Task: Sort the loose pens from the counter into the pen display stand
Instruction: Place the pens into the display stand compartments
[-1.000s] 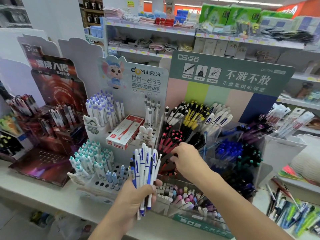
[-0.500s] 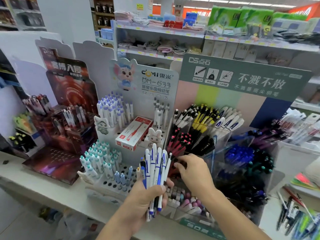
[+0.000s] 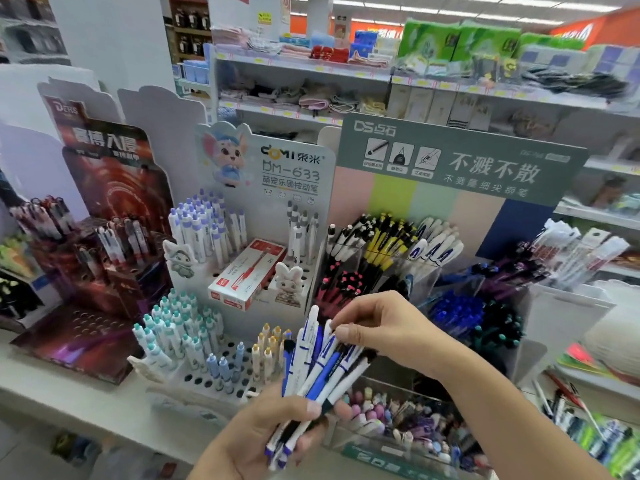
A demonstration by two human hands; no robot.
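Observation:
My left hand (image 3: 266, 429) grips a fanned bundle of white and blue pens (image 3: 317, 370), tips down, low in the middle of the head view. My right hand (image 3: 384, 329) has its thumb and fingers pinched on the top of one pen in that bundle. Behind them stands the clear compartmented pen display stand (image 3: 427, 271), with black, yellow, white-blue, pink and blue pens sorted in its sections under a grey-green header card (image 3: 460, 161).
A white DOMI stand (image 3: 239, 271) with pastel pens and a red-white pen box (image 3: 247, 273) is at left. A dark red display (image 3: 100, 244) stands further left. Loose pens (image 3: 585, 420) lie on the counter at lower right. Erasers fill a front tray (image 3: 398, 417).
My right hand drew back from the stand's pink-pen section to the bundle and now pinches a pen top. The bundle in my left hand tilted and fanned to the right. The camera came closer.

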